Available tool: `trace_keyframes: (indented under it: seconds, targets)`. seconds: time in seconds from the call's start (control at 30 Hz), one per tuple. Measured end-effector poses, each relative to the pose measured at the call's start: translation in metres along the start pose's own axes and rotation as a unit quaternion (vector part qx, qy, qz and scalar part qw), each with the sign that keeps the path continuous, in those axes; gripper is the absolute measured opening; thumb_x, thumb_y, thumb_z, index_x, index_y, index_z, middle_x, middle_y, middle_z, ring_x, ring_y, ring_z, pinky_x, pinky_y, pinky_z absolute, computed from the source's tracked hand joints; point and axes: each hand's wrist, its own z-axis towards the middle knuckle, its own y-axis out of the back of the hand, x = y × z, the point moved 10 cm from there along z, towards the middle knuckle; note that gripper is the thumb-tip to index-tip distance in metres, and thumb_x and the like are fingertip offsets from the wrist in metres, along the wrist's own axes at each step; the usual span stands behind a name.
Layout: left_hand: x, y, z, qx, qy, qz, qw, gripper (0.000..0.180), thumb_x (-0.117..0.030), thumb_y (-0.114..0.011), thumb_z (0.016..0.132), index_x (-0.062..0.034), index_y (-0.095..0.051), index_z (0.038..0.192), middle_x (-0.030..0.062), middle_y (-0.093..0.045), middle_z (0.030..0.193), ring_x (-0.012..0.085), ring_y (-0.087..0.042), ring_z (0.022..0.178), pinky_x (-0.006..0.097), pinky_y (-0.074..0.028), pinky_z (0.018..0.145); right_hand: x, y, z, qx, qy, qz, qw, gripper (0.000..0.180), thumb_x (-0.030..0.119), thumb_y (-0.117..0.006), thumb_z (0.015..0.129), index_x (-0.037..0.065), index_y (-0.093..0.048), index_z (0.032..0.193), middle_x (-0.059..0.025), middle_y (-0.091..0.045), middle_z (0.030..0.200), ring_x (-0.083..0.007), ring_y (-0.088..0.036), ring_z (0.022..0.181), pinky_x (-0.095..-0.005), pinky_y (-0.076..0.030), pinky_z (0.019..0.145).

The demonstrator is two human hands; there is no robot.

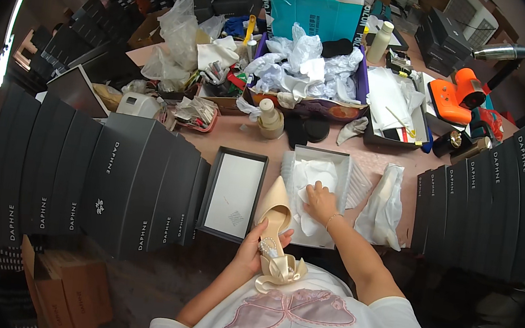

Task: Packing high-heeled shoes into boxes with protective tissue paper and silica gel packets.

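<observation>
A cream pointed-toe shoe (275, 203) with a satin bow and a beaded strap lies in my left hand (254, 244), whose fingers wrap round its middle. Its toe points away from me and the bow end is close to my shirt. My right hand (321, 204) reaches into an open shoe box (322, 153), its fingers bunched on white tissue paper (315, 172). Whether they pinch the paper is hard to see. Left of the box lies a dark-rimmed box lid (236, 193) with its pale inside up. To the right, a white wrapped bundle (382, 207) rests on the table.
Dark shoe boxes (137, 182) stand in rows at the left, and more boxes (488, 196) at the right. A purple carton (363, 88) of crumpled paper stands behind. Nearby are a cream bottle (270, 121), an orange tool (451, 98) and a brown carton (67, 287) low on the left.
</observation>
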Motion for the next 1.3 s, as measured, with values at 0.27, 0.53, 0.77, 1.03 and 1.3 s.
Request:
trace_keyframes:
  seconds: [0.27, 0.53, 0.77, 1.03, 1.3]
  targets:
    - [0.003, 0.007, 0.011, -0.004, -0.055, -0.024, 0.998, 0.066, -0.052, -0.047, 0.092, 0.0001, -0.04, 0.132, 0.0173, -0.053, 0.123, 0.0334, -0.055, 0.112, 0.045, -0.048, 0.095, 0.049, 0.134, -0.056, -0.139, 0.173, 0.279, 0.934, 0.011, 0.013, -0.066, 0.079, 0.009, -0.065, 0.089, -0.0065, -0.057, 0.076, -0.0231, -0.061, 0.063, -0.0329, -0.05, 0.056]
    - [0.023, 0.011, 0.013, -0.022, 0.003, -0.005, 1.0, 0.048, -0.035, -0.051, 0.094, 0.0, -0.044, 0.126, 0.0155, -0.057, 0.116, 0.0277, -0.058, 0.106, 0.042, -0.049, 0.094, 0.09, 0.066, -0.036, 0.006, 0.168, 0.163, 0.972, 0.029, 0.027, -0.069, 0.076, 0.008, -0.065, 0.098, -0.0087, -0.061, 0.09, -0.0237, -0.063, 0.077, -0.0362, -0.05, 0.064]
    - [0.017, 0.026, 0.014, -0.116, 0.007, -0.025, 0.993, 0.047, -0.031, -0.055, 0.092, 0.0033, -0.046, 0.123, 0.0169, -0.061, 0.106, 0.0257, -0.064, 0.092, 0.037, -0.056, 0.081, -0.058, -0.013, 0.036, -0.031, 0.005, -0.07, 0.997, 0.027, 0.021, -0.068, 0.076, 0.005, -0.063, 0.096, -0.0128, -0.062, 0.09, -0.0288, -0.062, 0.083, -0.0419, -0.048, 0.075]
    - [0.006, 0.006, 0.029, 0.022, -0.035, -0.087, 0.995, 0.051, -0.042, -0.055, 0.091, -0.0068, -0.047, 0.127, 0.0127, -0.058, 0.114, 0.0276, -0.056, 0.108, 0.047, -0.046, 0.095, 0.085, 0.103, -0.04, -0.019, 0.184, 0.265, 0.946, 0.022, 0.013, -0.068, 0.075, 0.007, -0.056, 0.092, -0.0113, -0.054, 0.087, -0.03, -0.059, 0.078, -0.0385, -0.05, 0.065]
    - [0.036, 0.048, 0.033, -0.083, -0.02, -0.04, 0.996, 0.041, -0.032, -0.051, 0.095, -0.0029, -0.049, 0.123, 0.0152, -0.059, 0.109, 0.0271, -0.059, 0.101, 0.043, -0.05, 0.09, 0.078, 0.055, -0.009, 0.009, 0.123, 0.197, 0.973, 0.07, 0.011, -0.062, 0.074, 0.018, -0.037, 0.139, -0.0185, -0.032, 0.144, -0.0346, -0.042, 0.122, -0.0485, -0.033, 0.1]
